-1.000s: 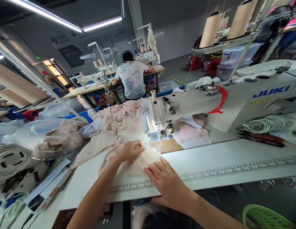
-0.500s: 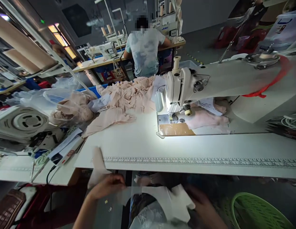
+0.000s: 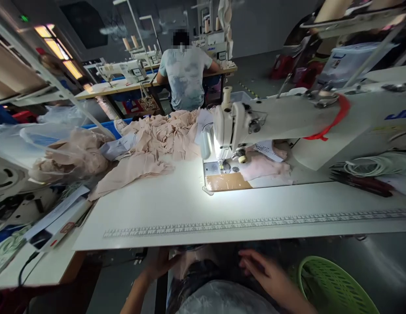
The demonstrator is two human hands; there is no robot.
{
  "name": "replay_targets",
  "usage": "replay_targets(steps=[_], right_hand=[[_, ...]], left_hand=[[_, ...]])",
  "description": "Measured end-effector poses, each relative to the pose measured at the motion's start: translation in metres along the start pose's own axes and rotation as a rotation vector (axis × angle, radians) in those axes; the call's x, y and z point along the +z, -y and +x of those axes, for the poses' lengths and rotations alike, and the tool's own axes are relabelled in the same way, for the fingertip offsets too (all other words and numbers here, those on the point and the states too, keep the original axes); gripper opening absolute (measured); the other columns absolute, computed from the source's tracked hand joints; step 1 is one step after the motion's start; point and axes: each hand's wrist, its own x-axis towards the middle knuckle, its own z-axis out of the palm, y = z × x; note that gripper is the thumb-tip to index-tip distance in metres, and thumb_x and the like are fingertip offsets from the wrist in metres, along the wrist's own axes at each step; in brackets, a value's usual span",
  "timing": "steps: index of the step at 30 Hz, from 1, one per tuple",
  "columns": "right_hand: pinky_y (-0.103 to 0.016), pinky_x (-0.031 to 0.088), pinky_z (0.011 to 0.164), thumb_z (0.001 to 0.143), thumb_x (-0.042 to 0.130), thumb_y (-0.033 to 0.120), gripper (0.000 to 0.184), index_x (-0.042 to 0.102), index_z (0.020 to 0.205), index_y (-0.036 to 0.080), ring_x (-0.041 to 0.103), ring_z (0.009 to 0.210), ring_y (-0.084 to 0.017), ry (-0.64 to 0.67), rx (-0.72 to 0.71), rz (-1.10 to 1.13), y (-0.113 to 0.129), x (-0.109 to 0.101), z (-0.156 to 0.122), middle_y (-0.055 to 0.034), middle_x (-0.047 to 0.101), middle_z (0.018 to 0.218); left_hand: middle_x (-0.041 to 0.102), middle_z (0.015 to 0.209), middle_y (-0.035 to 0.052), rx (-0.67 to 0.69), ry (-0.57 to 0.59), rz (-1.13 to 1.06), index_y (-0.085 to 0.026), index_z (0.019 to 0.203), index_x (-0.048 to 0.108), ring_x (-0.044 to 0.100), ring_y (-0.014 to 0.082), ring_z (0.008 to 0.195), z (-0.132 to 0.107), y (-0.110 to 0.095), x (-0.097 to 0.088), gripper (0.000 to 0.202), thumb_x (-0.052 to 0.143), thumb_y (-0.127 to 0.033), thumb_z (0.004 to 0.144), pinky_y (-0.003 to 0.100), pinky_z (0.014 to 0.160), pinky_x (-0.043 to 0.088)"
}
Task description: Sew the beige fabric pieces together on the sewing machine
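Observation:
Just below the front edge of the white sewing table [image 3: 150, 213], my left hand [image 3: 159, 264] is low, its thumb apart from the fingers; the fingertips are dim and partly under the edge. I see nothing held in it. To the right, over my lap, my right hand [image 3: 260, 270] has loosely bent, parted fingers and holds nothing visible. Nearest it is a green perforated basket [image 3: 334, 283]. On the table stands a white sewing machine [image 3: 249, 124], its lamp lit. Pale pink fabric [image 3: 266, 168] lies under its arm.
Crumpled beige fabric pieces [image 3: 163, 135] heap behind the table's left part. A clear plastic bag [image 3: 68, 148] and a white box [image 3: 59, 222] are at the left. Scissors or similar dark tools [image 3: 363, 183] lie right. A co-worker [image 3: 185, 74] sits ahead, back turned.
The pale fabric pieces that were at my hands are out of sight. My left hand has moved right and lower, and my right hand shows more clearly. The view has turned slightly right.

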Motion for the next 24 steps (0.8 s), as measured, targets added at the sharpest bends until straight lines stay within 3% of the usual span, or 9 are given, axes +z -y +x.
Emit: replay_targets(steps=[3,6,8,9,11,14,16,19,24], right_hand=[[-0.029,0.056,0.055,0.100,0.047,0.054,0.040,0.073,0.101,0.025,0.066,0.055,-0.018,-0.055,-0.186,-0.091,0.053,-0.049,-0.008,-0.0036,0.074,0.076],[-0.025,0.054,0.059,0.099,0.049,0.046,0.032,0.073,0.099,0.024,0.067,0.061,-0.017,-0.502,-0.403,-0.383,0.083,-0.108,0.023,-0.0038,0.074,0.077],[-0.026,0.052,0.063,0.097,0.051,0.038,0.027,0.073,0.097,0.022,0.069,0.068,-0.018,-0.668,-0.428,-0.636,0.091,-0.142,0.061,-0.0063,0.077,0.088],[-0.027,0.050,0.063,0.096,0.051,0.033,0.025,0.073,0.096,0.021,0.068,0.068,-0.017,-0.717,-0.411,-0.752,0.092,-0.154,0.082,-0.0077,0.077,0.095],[-0.028,0.046,0.064,0.095,0.051,0.025,0.022,0.073,0.098,0.020,0.069,0.076,-0.019,-0.679,-0.327,-0.946,0.095,-0.168,0.117,-0.0088,0.076,0.105],[-0.028,0.039,0.059,0.094,0.054,0.021,0.017,0.071,0.095,0.019,0.069,0.081,-0.020,-0.650,-0.270,-1.051,0.096,-0.166,0.145,-0.0094,0.073,0.106],[-0.028,0.034,0.056,0.095,0.053,0.021,0.017,0.070,0.092,0.019,0.067,0.076,-0.019,-0.664,-0.282,-1.052,0.094,-0.161,0.149,-0.0091,0.072,0.101],[-0.028,0.032,0.055,0.098,0.049,0.021,0.020,0.068,0.092,0.019,0.064,0.071,-0.018,-0.676,-0.311,-1.054,0.088,-0.159,0.147,-0.0092,0.071,0.098],[-0.027,0.035,0.058,0.101,0.044,0.024,0.023,0.066,0.097,0.019,0.063,0.072,-0.016,-0.673,-0.385,-1.012,0.081,-0.170,0.147,-0.0089,0.069,0.102]], left_hand=[[0.075,0.121,0.0081,0.139,0.195,-0.104,-0.029,0.117,0.074,0.067,0.0301,0.114,-0.019,-0.046,-0.017,0.044,0.061,-0.062,0.090,0.042,0.102,0.054],[0.076,0.120,0.0047,0.405,0.443,-0.190,-0.032,0.121,0.073,0.070,0.0250,0.110,-0.031,-0.126,-0.043,0.038,0.066,-0.056,0.093,0.036,0.100,0.055],[0.079,0.109,0.0050,0.599,0.564,-0.233,-0.028,0.115,0.075,0.073,0.0212,0.099,-0.028,-0.186,-0.057,0.031,0.065,-0.050,0.096,0.033,0.098,0.056],[0.079,0.104,0.0064,0.693,0.590,-0.245,-0.025,0.114,0.075,0.074,0.0197,0.091,-0.021,-0.214,-0.059,0.029,0.065,-0.046,0.096,0.031,0.088,0.059],[0.078,0.100,0.0080,0.800,0.460,-0.209,-0.021,0.112,0.074,0.073,0.0179,0.087,0.004,-0.262,-0.057,0.024,0.061,-0.036,0.098,0.029,0.084,0.059],[0.075,0.107,0.0098,0.882,0.095,-0.122,-0.020,0.113,0.069,0.070,0.0162,0.085,0.062,-0.306,-0.038,0.022,0.055,-0.027,0.097,0.030,0.079,0.059],[0.074,0.103,0.0095,0.862,-0.112,-0.089,-0.019,0.115,0.066,0.068,0.0157,0.078,0.104,-0.321,-0.022,0.024,0.053,-0.022,0.094,0.030,0.072,0.059],[0.072,0.101,0.0088,0.810,-0.297,-0.015,-0.019,0.118,0.062,0.066,0.0164,0.076,0.151,-0.333,-0.004,0.030,0.055,-0.017,0.089,0.034,0.075,0.060],[0.069,0.108,0.0125,0.709,-0.596,0.081,-0.018,0.104,0.067,0.067,0.0283,0.103,0.182,-0.353,0.007,0.018,0.066,-0.024,0.087,0.047,0.095,0.055]])
